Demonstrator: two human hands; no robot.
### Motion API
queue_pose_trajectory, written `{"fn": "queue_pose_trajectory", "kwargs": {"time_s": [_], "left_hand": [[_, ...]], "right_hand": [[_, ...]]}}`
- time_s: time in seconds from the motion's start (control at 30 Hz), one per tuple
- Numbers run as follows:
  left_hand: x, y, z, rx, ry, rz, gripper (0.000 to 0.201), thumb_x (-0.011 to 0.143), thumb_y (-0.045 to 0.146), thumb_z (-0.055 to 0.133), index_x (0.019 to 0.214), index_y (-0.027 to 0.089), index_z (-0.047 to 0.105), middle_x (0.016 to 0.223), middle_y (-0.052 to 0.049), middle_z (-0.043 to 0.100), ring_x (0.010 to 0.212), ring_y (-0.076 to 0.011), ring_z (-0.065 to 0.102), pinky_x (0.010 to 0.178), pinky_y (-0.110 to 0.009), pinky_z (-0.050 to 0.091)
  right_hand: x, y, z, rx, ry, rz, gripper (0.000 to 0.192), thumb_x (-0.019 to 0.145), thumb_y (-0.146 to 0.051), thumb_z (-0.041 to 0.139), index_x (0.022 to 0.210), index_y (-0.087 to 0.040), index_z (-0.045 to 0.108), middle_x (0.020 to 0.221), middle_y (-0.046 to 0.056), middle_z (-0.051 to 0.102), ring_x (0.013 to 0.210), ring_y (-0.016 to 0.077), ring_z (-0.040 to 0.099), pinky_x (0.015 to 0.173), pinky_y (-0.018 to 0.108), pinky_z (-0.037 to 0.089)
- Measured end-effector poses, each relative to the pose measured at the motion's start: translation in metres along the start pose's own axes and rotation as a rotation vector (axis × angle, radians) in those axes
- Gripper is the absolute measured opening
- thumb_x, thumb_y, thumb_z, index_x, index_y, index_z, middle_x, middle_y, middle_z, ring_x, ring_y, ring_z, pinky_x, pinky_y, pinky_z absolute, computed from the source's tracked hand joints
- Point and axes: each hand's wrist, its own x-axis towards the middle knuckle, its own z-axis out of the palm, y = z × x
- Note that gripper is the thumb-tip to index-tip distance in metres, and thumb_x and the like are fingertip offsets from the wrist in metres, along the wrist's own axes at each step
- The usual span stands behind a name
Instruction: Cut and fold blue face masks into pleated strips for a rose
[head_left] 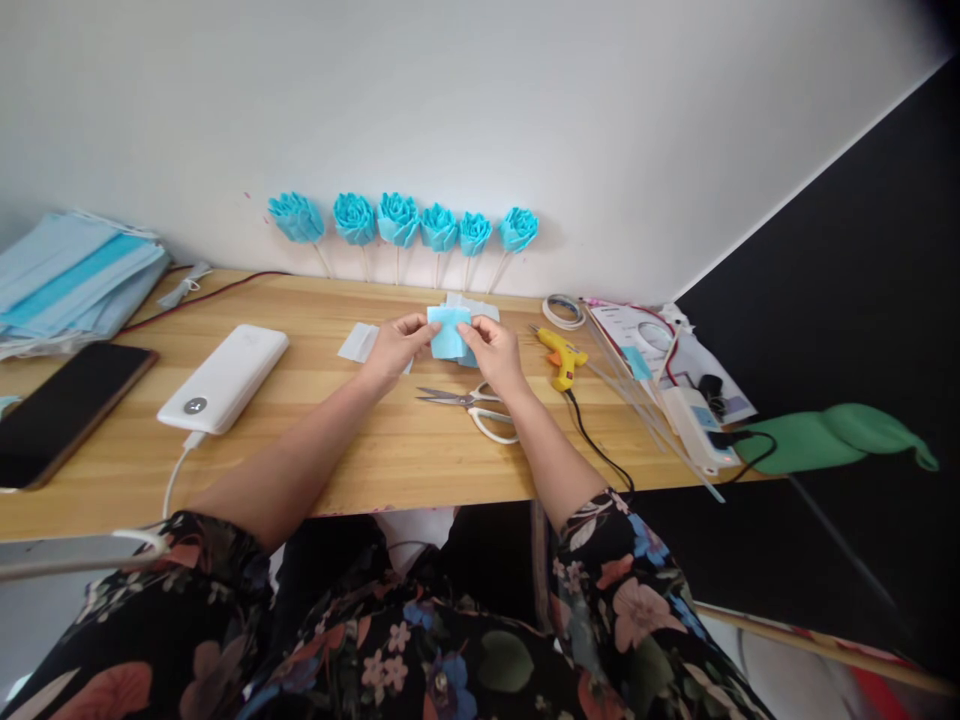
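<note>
You hold a small light-blue square of mask fabric (450, 332) between both hands, just above the wooden tabletop (375, 450) and in front of the white wall. Your left hand (394, 345) pinches its left edge, thumb and fingertips closed on the material; your right hand (491, 350) grips the right edge the same way, fingers curled tight around it. Under and just behind your fingers lie a few white fabric pieces (358, 342), one showing beside your left knuckles. Just below your right wrist rest steel scissors with white handles (472, 405), blades pointing toward your left arm. Past your right fingers sits a yellow hot-glue gun (562, 358) with its black cord, and beyond that a roll of tape (562, 310) and thin clear sticks (645, 410). Beyond your fingertips, six blue fabric roses on sticks (405, 222) lean on the wall. Well off from your left hand lie a white power bank (225, 378), a black phone (64, 410) and a stack of blue face masks (71, 280).
</note>
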Motion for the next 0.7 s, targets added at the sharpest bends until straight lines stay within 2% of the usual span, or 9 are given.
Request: {"fn": "queue_pose_trajectory", "kwargs": {"time_s": [0.17, 0.23, 0.33, 0.43, 0.57, 0.7], "left_hand": [[0.003, -0.004, -0.003, -0.017, 0.039, -0.026, 0.028, 0.066, 0.039, 0.082, 0.062, 0.016, 0.066, 0.057, 0.003, 0.056, 0.043, -0.0052, 0.036, 0.042, -0.022, 0.028], [0.004, -0.005, -0.003, -0.085, 0.035, -0.066, 0.027, 0.067, 0.038, 0.083, 0.065, 0.015, 0.068, 0.061, 0.002, 0.06, 0.044, -0.0055, 0.04, 0.041, -0.022, 0.031], [0.004, -0.007, -0.001, -0.251, 0.009, -0.139, 0.026, 0.066, 0.032, 0.084, 0.068, 0.013, 0.066, 0.066, -0.001, 0.063, 0.055, -0.0084, 0.055, 0.05, -0.02, 0.045], [0.004, -0.007, 0.002, -0.391, -0.023, -0.162, 0.022, 0.071, 0.025, 0.081, 0.069, 0.013, 0.062, 0.069, -0.002, 0.066, 0.064, -0.0104, 0.063, 0.066, -0.024, 0.056], [0.005, -0.008, 0.004, -0.437, -0.061, -0.153, 0.015, 0.079, 0.023, 0.073, 0.082, 0.012, 0.063, 0.078, -0.005, 0.071, 0.072, -0.0134, 0.068, 0.074, -0.029, 0.059], [0.01, -0.011, 0.0, -0.445, 0.035, -0.149, 0.013, 0.081, 0.018, 0.069, 0.079, 0.014, 0.057, 0.073, -0.002, 0.068, 0.067, -0.012, 0.067, 0.075, -0.029, 0.059]], "right_hand": [[-0.003, -0.007, 0.0, -0.085, 0.009, -0.055, 0.039, 0.085, -0.056, 0.062, 0.07, -0.021, 0.058, 0.063, -0.003, 0.049, 0.062, 0.012, 0.044, 0.063, 0.025, 0.038], [-0.002, -0.007, 0.0, -0.108, 0.021, -0.074, 0.037, 0.086, -0.055, 0.061, 0.072, -0.021, 0.061, 0.066, -0.003, 0.054, 0.065, 0.0129, 0.049, 0.066, 0.026, 0.041], [-0.002, -0.005, 0.001, -0.134, 0.033, -0.101, 0.033, 0.087, -0.052, 0.061, 0.076, -0.021, 0.066, 0.07, -0.001, 0.061, 0.068, 0.0144, 0.054, 0.069, 0.027, 0.044], [-0.003, -0.002, 0.002, -0.153, 0.025, -0.128, 0.03, 0.088, -0.049, 0.06, 0.079, -0.022, 0.069, 0.075, 0.0, 0.067, 0.071, 0.0157, 0.058, 0.072, 0.028, 0.046], [0.0, -0.004, -0.001, -0.161, 0.039, -0.158, 0.025, 0.089, -0.042, 0.06, 0.081, -0.021, 0.071, 0.078, 0.001, 0.07, 0.073, 0.0165, 0.06, 0.074, 0.029, 0.047], [0.004, -0.026, -0.02, -0.254, 0.038, -0.189, 0.023, 0.092, -0.037, 0.057, 0.084, -0.021, 0.072, 0.079, 0.001, 0.071, 0.075, 0.0173, 0.061, 0.075, 0.03, 0.045]]}}
